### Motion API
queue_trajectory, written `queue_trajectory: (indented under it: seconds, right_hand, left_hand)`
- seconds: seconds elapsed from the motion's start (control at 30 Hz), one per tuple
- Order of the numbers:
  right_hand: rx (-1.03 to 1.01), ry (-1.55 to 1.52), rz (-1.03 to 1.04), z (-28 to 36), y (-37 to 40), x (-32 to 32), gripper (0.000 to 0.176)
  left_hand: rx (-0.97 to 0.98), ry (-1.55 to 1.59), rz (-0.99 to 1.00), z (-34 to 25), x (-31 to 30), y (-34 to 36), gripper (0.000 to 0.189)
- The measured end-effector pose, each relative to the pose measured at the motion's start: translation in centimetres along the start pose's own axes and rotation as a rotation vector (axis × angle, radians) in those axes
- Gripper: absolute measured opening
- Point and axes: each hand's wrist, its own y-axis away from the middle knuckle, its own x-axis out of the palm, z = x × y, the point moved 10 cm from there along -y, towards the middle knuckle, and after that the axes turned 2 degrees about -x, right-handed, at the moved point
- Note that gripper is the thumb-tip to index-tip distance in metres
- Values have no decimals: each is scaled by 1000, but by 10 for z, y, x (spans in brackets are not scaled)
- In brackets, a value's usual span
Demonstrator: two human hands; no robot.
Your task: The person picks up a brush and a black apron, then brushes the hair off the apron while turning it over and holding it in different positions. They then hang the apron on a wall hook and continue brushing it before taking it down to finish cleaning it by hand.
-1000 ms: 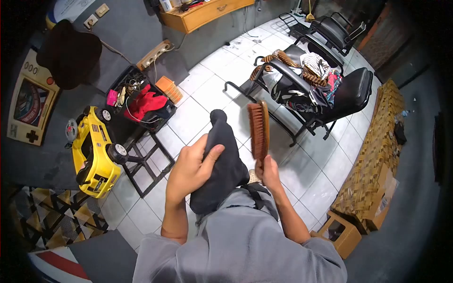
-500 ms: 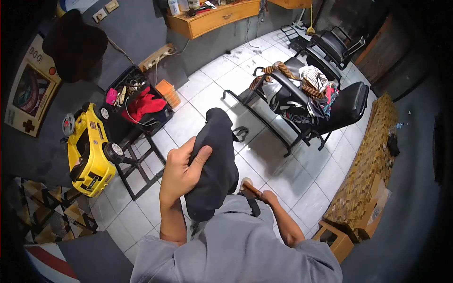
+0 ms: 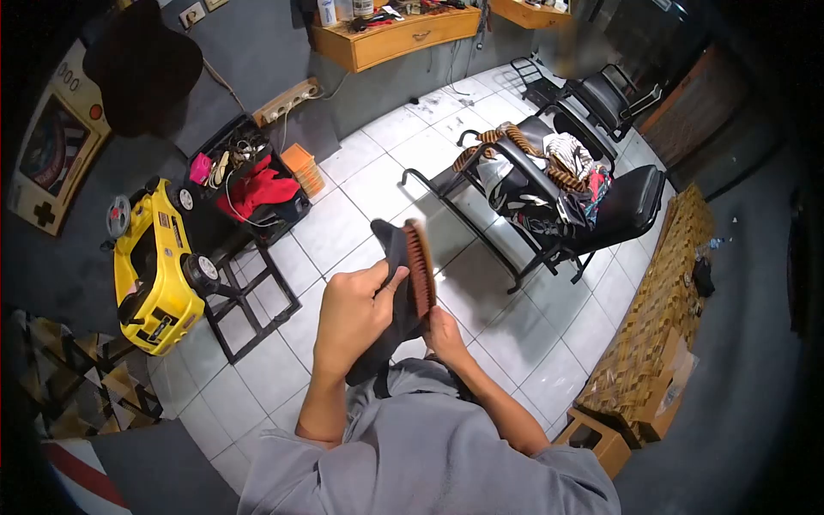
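My left hand [image 3: 354, 311] is closed around a black cloth item [image 3: 386, 330], thumb on the near face and fingers behind. It is held up in front of my body, narrow edge toward me; its exact kind cannot be made out. My right hand [image 3: 445, 335] grips the lower end of a wooden brush [image 3: 421, 268] with reddish-brown bristles. The brush stands nearly upright along the right side of the black cloth item, bristles facing it and touching or very close.
A black barber chair [image 3: 631, 197] with a pile of clothes [image 3: 541, 176] stands ahead right. On the left are a yellow toy car [image 3: 159, 275] and a black bin [image 3: 287, 210] with red cloth. A woven bench [image 3: 644, 335] lines the right wall; a wooden drawer shelf [image 3: 403, 39] hangs ahead.
My right hand has raised the brush from low on the right up against the black cloth item. My left hand has turned that item from broad side to edge-on.
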Motion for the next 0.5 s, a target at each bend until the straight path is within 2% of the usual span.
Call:
queue_trajectory:
  seconds: [0.03, 0.07, 0.17, 0.3, 0.4, 0.5]
  right_hand:
    - [-19, 113, -30, -27, -7, -5, 49]
    - [27, 452, -14, -38, -8, -13, 49]
    - [171, 905, 40, -94, 3, -40, 51]
    - [560, 1291, 303, -167, 47, -73, 55]
    - [565, 1225, 120, -165, 58, -81, 53]
    - [268, 913, -284, -98, 43, -70, 38]
  left_hand:
    - [-9, 36, 8, 2, -5, 1, 23]
    - [-16, 44, 23, 7, -8, 3, 23]
    - [-38, 117, 39, 18, -17, 8, 24]
    - [-92, 338, -33, 21, -36, 16, 28]
    - [-114, 352, -7, 31, -46, 15, 29]
    - [-127, 305, 75, 45, -36, 17, 29]
